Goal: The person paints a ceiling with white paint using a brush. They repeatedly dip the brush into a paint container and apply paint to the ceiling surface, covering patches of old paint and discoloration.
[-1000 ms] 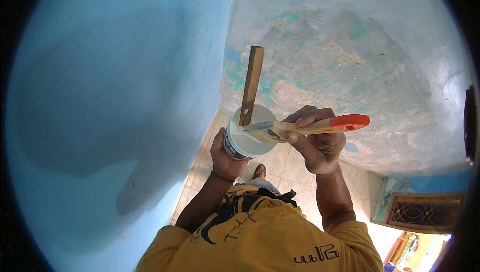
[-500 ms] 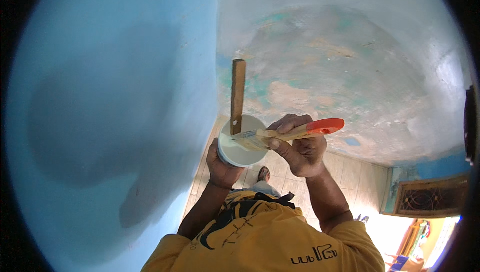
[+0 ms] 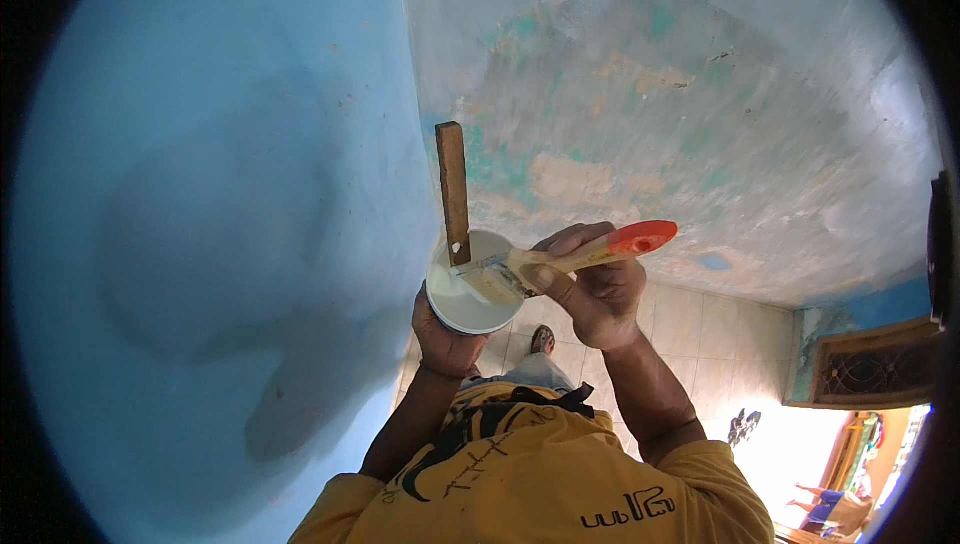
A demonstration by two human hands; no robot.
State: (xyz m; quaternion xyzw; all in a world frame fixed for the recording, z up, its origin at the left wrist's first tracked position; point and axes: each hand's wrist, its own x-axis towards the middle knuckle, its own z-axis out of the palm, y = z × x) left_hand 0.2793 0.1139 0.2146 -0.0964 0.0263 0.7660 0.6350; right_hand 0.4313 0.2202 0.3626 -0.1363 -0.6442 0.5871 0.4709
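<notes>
Pinching the paintbrush (image 3: 580, 258) by its wooden handle: right hand (image 3: 612, 294), thumb on the near side, fingers on the far side. Red handle end points right; bristle end crosses the right rim of the white tub (image 3: 492, 247), reaching inward just beside the foot of the stick. Bristles on the pale paint (image 3: 480, 314) or just above it: can't tell. Left hand (image 3: 450, 339) clasps the tub at its near left edge, most fingers hidden. Tub is held above the tiled floor (image 3: 680, 329), mouth up. Wooden stick (image 3: 453, 194), hole near its lower end, stands in the tub toward the far left edge. Blue wall (image 3: 220, 144) left, patchy grey wall (image 3: 640, 104) ahead.
</notes>
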